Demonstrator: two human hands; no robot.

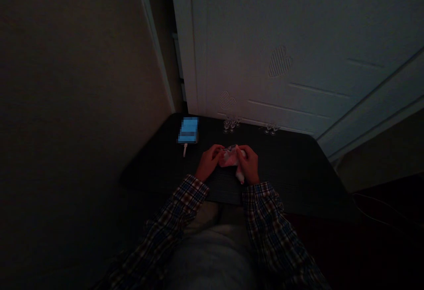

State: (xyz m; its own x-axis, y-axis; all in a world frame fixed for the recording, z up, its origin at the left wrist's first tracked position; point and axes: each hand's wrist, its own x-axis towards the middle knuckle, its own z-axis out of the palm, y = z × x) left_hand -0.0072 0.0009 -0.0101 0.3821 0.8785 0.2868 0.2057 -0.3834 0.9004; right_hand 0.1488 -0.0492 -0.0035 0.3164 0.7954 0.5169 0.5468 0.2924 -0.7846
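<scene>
A pink and white cloth (229, 161) is held between my two hands, just above the near half of the dark table. My left hand (209, 161) has its fingers closed on the cloth's left side. On the right side my right hand (249, 162) grips it, thumb on top, and one end of the cloth dangles below. Something small with a clear or shiny edge shows along the cloth's upper side, too dim to make out. Beyond my hands stands a cluster of small stemmed glasses (231, 124). More of these little glasses (272, 129) are farther right.
The dark table (298, 162) runs up against a white panel (245, 42) with heart patterns. At the table's back left is a phone (188, 130) with a lit, blurred screen and a white cable (184, 150). A brown wall (99, 82) borders the left side. The light is dim.
</scene>
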